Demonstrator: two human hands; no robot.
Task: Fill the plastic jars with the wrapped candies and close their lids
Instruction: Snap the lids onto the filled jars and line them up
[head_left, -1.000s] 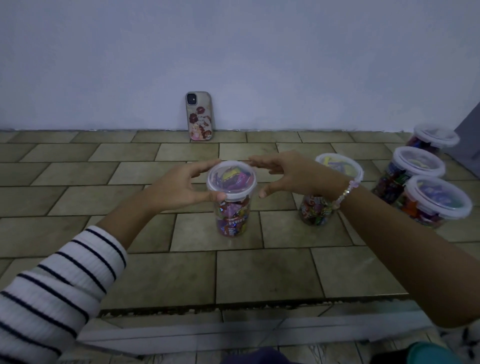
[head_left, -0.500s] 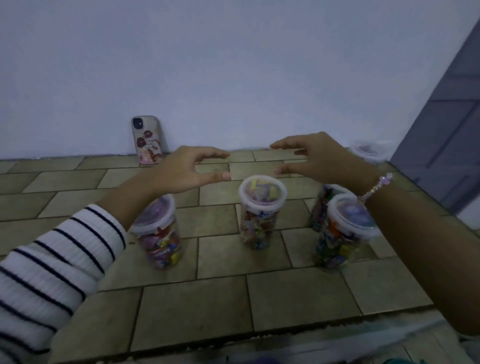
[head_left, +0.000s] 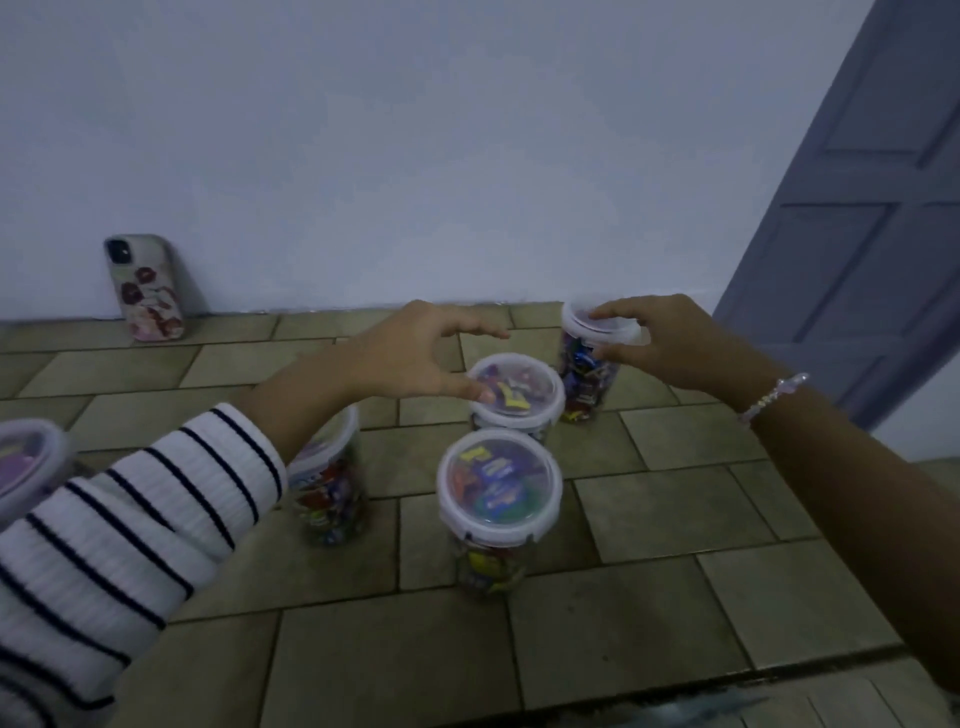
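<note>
Now right hand (head_left: 670, 345) grips far jar (head_left: 586, 376) lid; left hand (head_left: 415, 358) thumb reaches middle jar (head_left: 524, 397).

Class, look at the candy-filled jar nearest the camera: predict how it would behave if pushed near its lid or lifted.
The nearest jar is tall, narrow and packed to its lid with candies, so it is probably fairly heavy and might tip if pushed high. Its smooth plastic wall may be slippery; the closed lid should keep the candies in.

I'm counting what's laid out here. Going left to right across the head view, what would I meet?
Left to right: candy jar at the left edge, phone, candy jar behind the left forearm, nearest candy jar, farthest candy jar, door.
</note>
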